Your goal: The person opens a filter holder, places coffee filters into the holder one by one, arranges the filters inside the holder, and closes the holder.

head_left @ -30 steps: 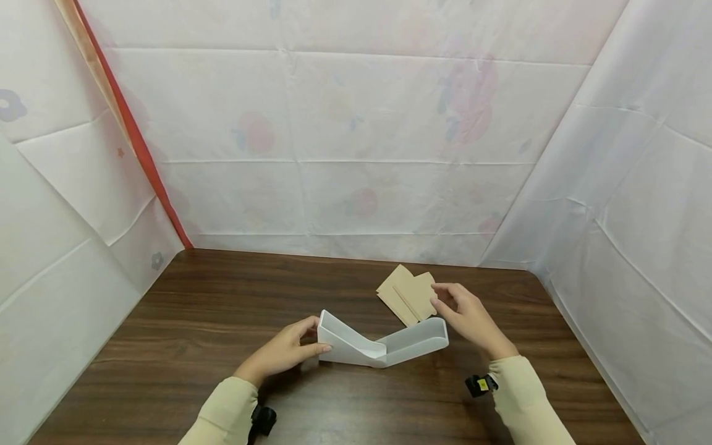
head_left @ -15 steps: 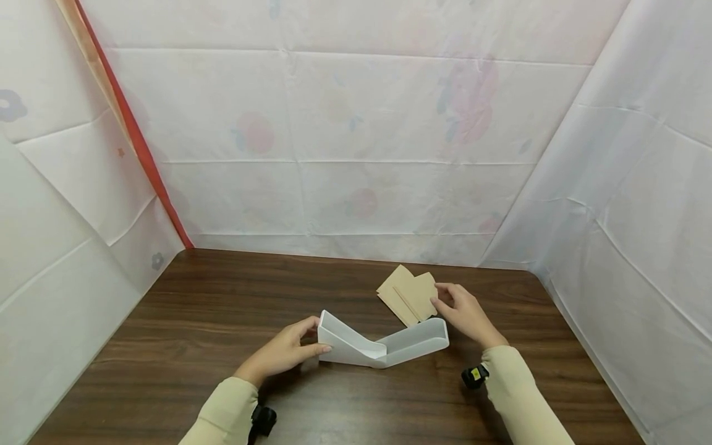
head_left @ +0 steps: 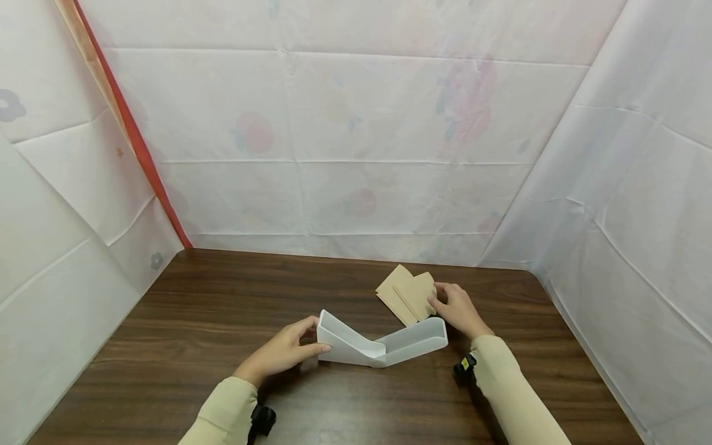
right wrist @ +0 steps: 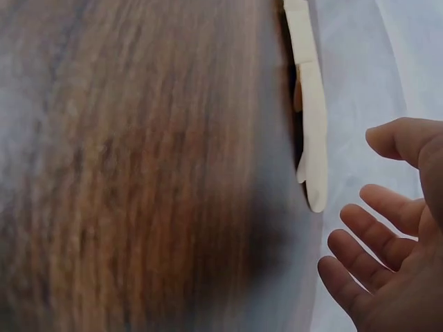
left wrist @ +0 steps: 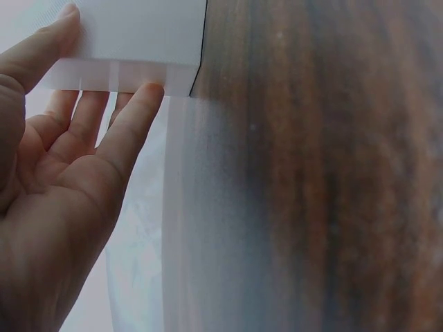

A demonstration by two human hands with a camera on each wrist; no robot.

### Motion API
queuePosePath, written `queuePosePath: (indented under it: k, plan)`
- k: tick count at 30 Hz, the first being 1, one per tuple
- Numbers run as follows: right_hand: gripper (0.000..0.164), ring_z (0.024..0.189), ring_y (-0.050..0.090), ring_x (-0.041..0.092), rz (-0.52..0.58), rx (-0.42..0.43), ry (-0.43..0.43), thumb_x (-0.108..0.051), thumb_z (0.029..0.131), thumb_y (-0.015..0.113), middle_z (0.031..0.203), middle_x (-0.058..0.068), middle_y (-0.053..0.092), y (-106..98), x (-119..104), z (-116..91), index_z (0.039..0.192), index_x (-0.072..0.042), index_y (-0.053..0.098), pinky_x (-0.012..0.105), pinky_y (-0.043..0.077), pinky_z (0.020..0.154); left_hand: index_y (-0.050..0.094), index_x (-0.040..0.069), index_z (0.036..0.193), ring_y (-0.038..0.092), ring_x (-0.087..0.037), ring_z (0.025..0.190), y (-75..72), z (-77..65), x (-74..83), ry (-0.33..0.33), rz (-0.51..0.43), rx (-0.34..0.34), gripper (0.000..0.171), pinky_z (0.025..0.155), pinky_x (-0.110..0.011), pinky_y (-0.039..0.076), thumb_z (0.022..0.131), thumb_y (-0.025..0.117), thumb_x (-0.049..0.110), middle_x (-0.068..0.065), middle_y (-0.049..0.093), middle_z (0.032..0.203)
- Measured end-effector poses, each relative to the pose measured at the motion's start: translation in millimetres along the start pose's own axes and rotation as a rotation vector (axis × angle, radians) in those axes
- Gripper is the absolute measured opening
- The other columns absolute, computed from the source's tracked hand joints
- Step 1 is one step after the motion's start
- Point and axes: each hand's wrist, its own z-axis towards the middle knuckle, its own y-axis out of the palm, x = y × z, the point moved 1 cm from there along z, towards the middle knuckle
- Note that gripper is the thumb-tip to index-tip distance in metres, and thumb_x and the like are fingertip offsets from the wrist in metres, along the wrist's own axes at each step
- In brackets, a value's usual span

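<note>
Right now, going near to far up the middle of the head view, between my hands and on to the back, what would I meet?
White holder → tan flat pieces → white patterned backdrop.

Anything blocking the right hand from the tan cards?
Nothing visible. In the head view, the right hand is at the right edge of the cards; the white tray sits nearer the person, off that path.

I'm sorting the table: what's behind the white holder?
Behind the holder lie tan cards, by the right hand. The spot tight against the holder's back is covered and can't be seen.
</note>
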Motion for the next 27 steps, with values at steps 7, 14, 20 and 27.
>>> queuePosePath:
  k: [7,14,20,27]
  plan:
    - [0.055,0.119,0.052,0.044,-0.013,-0.012,0.05,-0.021,0.098,0.066,0.128,0.029,0.057,5,5,7,0.138,0.012,0.049,0.057,0.043,0.098,0.058,0.01,0.124,0.062,-0.022,0.111,0.4,-0.1,0.5,-0.008,-0.008,0.001,0.034,0.085,-0.032,0.054,0.095,0.072,0.024,-0.003,0.066,0.119]
    - [0.061,0.115,0.057,0.043,-0.017,-0.048,0.09,-0.023,0.096,0.07,0.126,0.031,0.059,7,8,15,0.138,0.014,0.047,0.055,0.046,0.095,0.059,0.009,0.123,0.062,-0.022,0.111,-0.1,-0.1,1.4,0.004,-0.013,0.001,0.033,0.086,-0.032,0.053,0.096,0.071,0.023,-0.005,0.067,0.119]
    - [0.067,0.114,0.058,0.043,-0.065,-0.081,0.152,-0.028,0.094,0.072,0.125,0.03,0.059,5,8,25,0.138,0.015,0.046,0.053,0.048,0.094,0.059,0.008,0.121,0.063,-0.021,0.11,-0.9,1.5,0.1,0.025,-0.008,0.01,0.032,0.086,-0.032,0.053,0.095,0.072,0.023,-0.005,0.067,0.117]
    - [0.061,0.091,0.061,0.03,-0.13,-0.108,0.244,-0.037,0.092,0.072,0.105,0.019,0.064,0,5,37,0.127,0.01,0.057,0.046,0.051,0.081,0.059,0.011,0.122,0.063,-0.021,0.111,0.1,3.1,-2.0,0.001,-0.006,0.004,0.033,0.086,-0.032,0.053,0.095,0.073,0.025,-0.002,0.067,0.117]
